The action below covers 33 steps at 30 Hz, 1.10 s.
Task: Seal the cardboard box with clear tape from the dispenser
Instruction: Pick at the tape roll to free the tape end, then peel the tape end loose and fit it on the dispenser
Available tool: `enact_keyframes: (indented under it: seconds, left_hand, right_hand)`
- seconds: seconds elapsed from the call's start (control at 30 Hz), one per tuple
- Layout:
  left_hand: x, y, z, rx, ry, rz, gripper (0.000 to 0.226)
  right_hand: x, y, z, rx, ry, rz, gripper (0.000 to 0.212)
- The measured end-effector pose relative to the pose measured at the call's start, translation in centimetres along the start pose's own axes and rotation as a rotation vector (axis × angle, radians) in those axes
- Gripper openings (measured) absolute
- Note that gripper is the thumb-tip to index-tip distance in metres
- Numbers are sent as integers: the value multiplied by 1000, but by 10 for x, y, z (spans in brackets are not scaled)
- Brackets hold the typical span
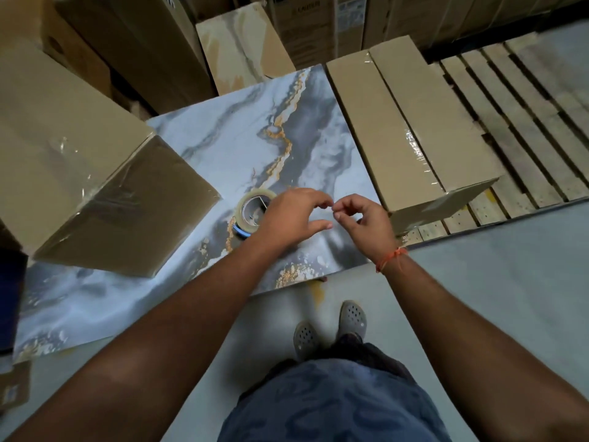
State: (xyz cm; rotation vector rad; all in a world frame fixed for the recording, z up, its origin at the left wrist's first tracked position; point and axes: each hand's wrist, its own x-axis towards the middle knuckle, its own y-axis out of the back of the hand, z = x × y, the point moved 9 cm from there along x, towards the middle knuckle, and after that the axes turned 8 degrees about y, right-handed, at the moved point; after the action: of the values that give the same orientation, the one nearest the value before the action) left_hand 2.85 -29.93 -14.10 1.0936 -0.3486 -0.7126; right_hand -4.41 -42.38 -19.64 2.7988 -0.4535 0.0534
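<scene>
A roll of clear tape on a blue dispenser sits on a marble-patterned slab. My left hand hovers just right of the roll and hides its right edge, with fingers curled and thumb held apart. My right hand, with an orange thread on its wrist, pinches thumb and forefinger together. The fingertips of both hands meet above the slab. Whether clear tape is between them cannot be seen. A cardboard box with shiny tape on its top and corner lies to the left.
A long, flat cardboard box with tape strips across its seam lies at the right on a wooden pallet. Tall cartons stand behind the slab. My feet in grey clogs stand on the pale floor.
</scene>
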Motion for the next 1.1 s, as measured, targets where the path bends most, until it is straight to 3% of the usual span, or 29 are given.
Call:
enact_keyframes:
  seconds: [0.27,0.47,0.63,0.83,1.1]
  left_hand:
    - [22,-1,2,16,137,-47,7]
    - [20,0,-3,-95,182,-21,3]
    - [22,-1,-11,-125,226,-13,4]
    - [27,-1,-17,-116,303,-10,5]
    - [23,-10,-16,-132,369,-16,12]
  right_hand:
    - [3,-3,24,288,-95,80,23]
    - [-18,-38,50,762,-395,102,44]
    - [-28,-66,56,1070,-587,174,29]
    - [-31,-71,65,1053,-642,250,15]
    - [-36,-77,73,1211,-707,324,8]
